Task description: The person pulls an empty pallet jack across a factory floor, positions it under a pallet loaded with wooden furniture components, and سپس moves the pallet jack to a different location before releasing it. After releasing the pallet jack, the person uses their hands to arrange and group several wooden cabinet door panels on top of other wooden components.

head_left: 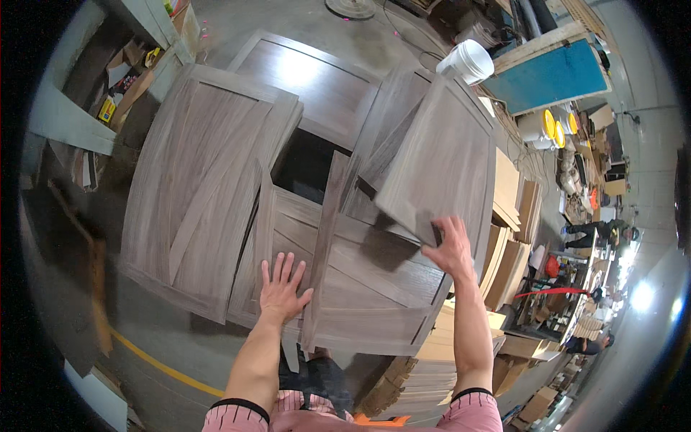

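Observation:
Several grey-brown wood-grain cabinet doors with raised frames lie spread in front of me. My left hand [283, 289] rests flat, fingers spread, on the near part of a door with diagonal strips [288, 234]. Beside its thumb runs a narrow upright wood edge [325, 252]. My right hand [452, 250] grips the near edge of a tilted cabinet door [443, 158], fingers above and thumb below. A dark patch shows by its fingertips; I cannot tell if it is shadow or an object. Under that door lies another door [381, 266]. A large door [201, 180] lies on the left.
Farther back lies another door [309, 86], with a dark gap [309, 165] before it. A white bucket [471, 61] stands beyond the tilted door. Stacked boards [497, 266] line the right. Other people [604, 232] are far right. A yellow floor line [162, 366] runs at lower left.

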`<state>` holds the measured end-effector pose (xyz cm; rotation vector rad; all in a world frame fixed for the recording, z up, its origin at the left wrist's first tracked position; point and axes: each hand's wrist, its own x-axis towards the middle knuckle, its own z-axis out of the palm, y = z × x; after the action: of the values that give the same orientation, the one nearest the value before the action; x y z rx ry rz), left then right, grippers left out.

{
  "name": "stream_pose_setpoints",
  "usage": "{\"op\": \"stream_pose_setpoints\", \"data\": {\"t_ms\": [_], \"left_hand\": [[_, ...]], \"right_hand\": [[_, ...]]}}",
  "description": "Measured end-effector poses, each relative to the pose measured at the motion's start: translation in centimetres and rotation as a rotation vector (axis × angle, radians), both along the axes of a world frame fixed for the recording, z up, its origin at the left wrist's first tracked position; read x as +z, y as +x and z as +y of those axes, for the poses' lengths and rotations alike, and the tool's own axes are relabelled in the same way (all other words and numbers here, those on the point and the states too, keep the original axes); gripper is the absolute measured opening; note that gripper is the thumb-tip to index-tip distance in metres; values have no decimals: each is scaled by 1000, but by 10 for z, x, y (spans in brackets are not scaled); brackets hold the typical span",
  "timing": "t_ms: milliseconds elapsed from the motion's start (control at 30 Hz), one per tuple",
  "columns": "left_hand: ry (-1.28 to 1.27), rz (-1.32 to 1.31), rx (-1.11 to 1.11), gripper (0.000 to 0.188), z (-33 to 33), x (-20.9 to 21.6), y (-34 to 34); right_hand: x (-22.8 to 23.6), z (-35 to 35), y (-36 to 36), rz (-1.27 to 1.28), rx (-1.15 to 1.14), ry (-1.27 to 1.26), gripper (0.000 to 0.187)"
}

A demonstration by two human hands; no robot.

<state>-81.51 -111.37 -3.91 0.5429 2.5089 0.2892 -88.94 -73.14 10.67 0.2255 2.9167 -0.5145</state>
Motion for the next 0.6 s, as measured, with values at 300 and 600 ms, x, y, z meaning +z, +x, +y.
{"op": "stream_pose_setpoints", "data": {"t_ms": [300, 600], "left_hand": [[-59, 70, -37, 76, 3, 5, 3], [141, 344, 15, 71, 5, 11, 19]], "right_hand": [[-4, -75, 223, -166, 65, -87, 59], [-72, -188, 381, -188, 75, -59, 62]]}}
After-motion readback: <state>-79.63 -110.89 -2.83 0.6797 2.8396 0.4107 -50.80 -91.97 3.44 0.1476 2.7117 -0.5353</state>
